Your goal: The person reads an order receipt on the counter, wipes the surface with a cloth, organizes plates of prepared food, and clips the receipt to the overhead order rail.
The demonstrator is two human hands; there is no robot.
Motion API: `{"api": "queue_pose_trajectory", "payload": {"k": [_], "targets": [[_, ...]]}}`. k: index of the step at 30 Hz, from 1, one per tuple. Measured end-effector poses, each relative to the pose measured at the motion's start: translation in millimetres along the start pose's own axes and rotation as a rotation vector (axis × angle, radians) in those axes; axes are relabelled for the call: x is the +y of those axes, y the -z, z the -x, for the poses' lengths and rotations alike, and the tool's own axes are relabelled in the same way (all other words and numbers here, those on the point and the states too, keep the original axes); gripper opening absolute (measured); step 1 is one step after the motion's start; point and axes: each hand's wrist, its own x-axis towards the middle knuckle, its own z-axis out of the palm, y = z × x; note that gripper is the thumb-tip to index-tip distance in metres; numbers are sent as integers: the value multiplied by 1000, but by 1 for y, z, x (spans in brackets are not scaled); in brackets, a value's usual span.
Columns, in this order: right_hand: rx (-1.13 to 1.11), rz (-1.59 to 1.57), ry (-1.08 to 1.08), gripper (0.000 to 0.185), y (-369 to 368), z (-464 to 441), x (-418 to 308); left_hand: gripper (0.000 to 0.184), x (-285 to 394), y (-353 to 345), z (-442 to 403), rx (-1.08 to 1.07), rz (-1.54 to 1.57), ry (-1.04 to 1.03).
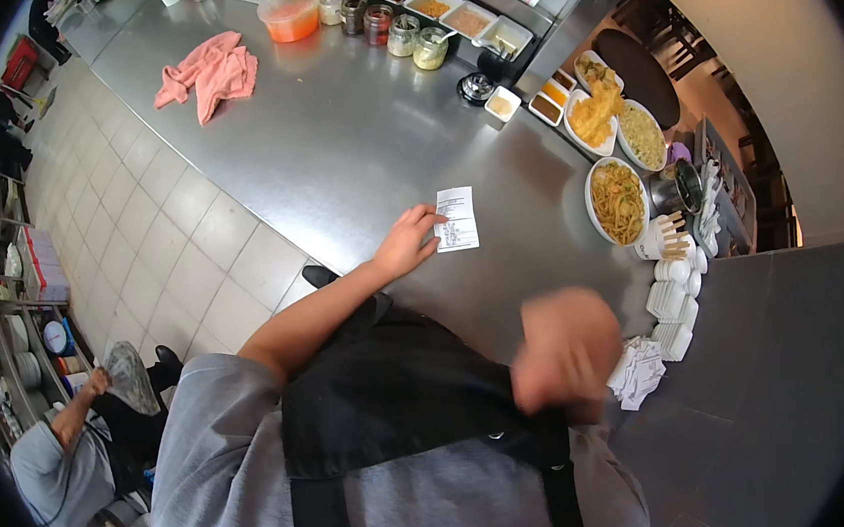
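Observation:
My left hand (408, 242) reaches over the steel counter with its fingertips on the left edge of a small printed receipt (456, 220). The slip lies flat, or nearly so, on the metal. Close to my apron, at the counter's near side, my right hand (567, 349) is smeared by motion, so its fingers cannot be made out. Right of it, a bunch of crumpled white papers (638, 373) sits at the counter's edge. Beyond the receipt stands an oval bowl of noodles (617, 201).
Fried food (595, 118), a rice dish (642, 136) and sauce cups (549, 107) stand at right, above stacked white containers (669, 304). Jars (403, 36), a tub of orange liquid (291, 16) and a pink cloth (209, 76) lie farther back. Another person (63, 465) is at lower left.

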Motion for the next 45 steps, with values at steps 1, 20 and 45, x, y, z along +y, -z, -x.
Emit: {"api": "queue_pose_trajectory", "payload": {"k": [1,20,45], "targets": [[176,19,-145,9,12,-12,39,36,0,-1,0,14,2,-4],[793,541,-312,14,36,-29,278,36,5,-2,0,37,-13,26],[728,481,-433,15,41,-38,263,33,7,0,-3,54,-18,39]]}}
